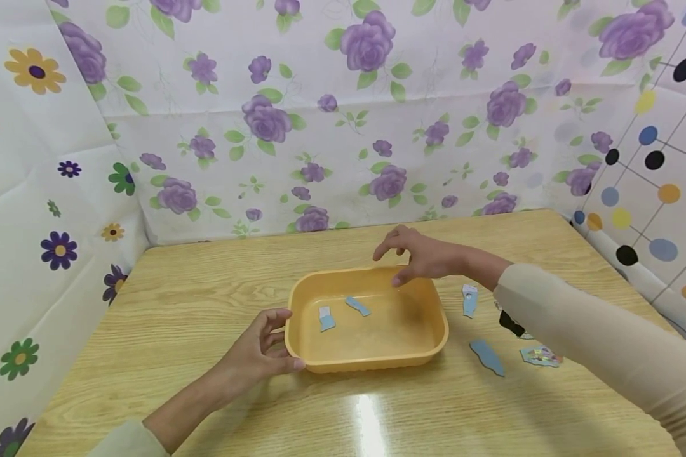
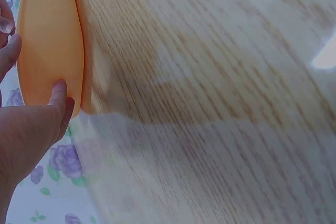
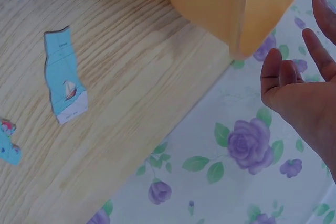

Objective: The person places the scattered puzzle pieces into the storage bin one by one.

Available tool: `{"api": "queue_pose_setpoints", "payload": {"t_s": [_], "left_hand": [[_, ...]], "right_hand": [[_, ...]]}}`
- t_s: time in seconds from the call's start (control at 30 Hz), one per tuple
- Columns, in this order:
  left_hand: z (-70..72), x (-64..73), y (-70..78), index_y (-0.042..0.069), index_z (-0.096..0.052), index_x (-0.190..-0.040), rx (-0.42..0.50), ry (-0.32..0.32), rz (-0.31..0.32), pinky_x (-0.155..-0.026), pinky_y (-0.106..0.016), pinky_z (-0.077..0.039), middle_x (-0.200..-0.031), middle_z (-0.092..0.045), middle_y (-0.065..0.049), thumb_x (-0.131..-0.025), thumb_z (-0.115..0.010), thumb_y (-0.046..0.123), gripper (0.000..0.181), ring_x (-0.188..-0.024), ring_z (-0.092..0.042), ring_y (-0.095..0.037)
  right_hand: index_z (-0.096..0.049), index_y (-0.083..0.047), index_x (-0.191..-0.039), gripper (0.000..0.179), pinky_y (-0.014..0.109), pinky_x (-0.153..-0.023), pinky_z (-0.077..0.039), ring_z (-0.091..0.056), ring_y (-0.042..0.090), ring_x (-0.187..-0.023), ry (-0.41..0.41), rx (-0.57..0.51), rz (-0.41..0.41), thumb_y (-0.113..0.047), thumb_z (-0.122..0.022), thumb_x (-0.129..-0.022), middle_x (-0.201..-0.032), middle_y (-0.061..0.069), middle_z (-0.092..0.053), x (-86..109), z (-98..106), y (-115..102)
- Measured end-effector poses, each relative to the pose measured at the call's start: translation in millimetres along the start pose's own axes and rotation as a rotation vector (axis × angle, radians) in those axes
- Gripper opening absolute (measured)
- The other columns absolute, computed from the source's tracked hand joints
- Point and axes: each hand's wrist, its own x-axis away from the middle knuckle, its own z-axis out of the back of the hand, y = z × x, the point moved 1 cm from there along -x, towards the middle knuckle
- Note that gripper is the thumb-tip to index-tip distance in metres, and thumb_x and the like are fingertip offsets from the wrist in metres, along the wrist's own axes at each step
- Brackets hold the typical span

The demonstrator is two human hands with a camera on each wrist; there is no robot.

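An orange plastic tray [image 1: 371,365] stands on the table, with two small light-blue cardboard pieces inside: one with a white end [image 1: 326,319], the other a narrow strip [image 1: 357,306]. My left hand [image 1: 260,346] holds the tray's left side near the front corner, fingers on its outer wall [image 2: 50,40]. Over the tray's far right rim hovers my right hand [image 1: 425,254], thumb and fingers spread apart, with nothing seen between them. In the right wrist view that hand [image 3: 302,87] shows loosely bent fingers beside the tray [image 3: 210,3].
Right of the tray lie a blue piece with a sailboat [image 3: 65,74], a plain blue-grey piece [image 1: 488,357] and a colourful printed piece [image 1: 540,356]. A dark piece [image 1: 511,325] is partly hidden by the right sleeve. Flowered sheeting [image 1: 320,146] rises behind the table.
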Motion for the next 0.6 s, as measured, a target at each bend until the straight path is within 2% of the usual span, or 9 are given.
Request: {"api": "queue_pose_setpoints", "payload": {"t_s": [0.27, 0.6], "left_hand": [[-0.5, -0.1, 0.3, 0.006, -0.024, -0.142, 0.001, 0.007, 0.001, -0.102, -0.025, -0.048, -0.153, -0.025, -0.014, -0.076, -0.082, 0.011, 0.088, -0.137, -0.032, -0.037], [-1.2, 0.4, 1.2, 0.005, -0.023, -0.143, -0.002, 0.011, 0.007, -0.102, -0.025, -0.048, -0.153, -0.023, -0.015, -0.076, -0.083, 0.011, 0.09, -0.138, -0.032, -0.038]], "right_hand": [[-0.056, -0.015, -0.129, 0.045, 0.045, -0.088, -0.043, -0.032, 0.033, -0.114, 0.024, -0.013, -0.028, -0.012, -0.073, -0.087, -0.133, 0.012, -0.032, 13.4, 10.0, 9.7], [-0.054, -0.017, -0.131, 0.046, 0.045, -0.09, -0.042, -0.031, 0.032, -0.115, 0.067, -0.067, -0.066, -0.011, -0.072, -0.088, -0.136, 0.011, -0.032, 32.7, 18.5, 24.8]]}}
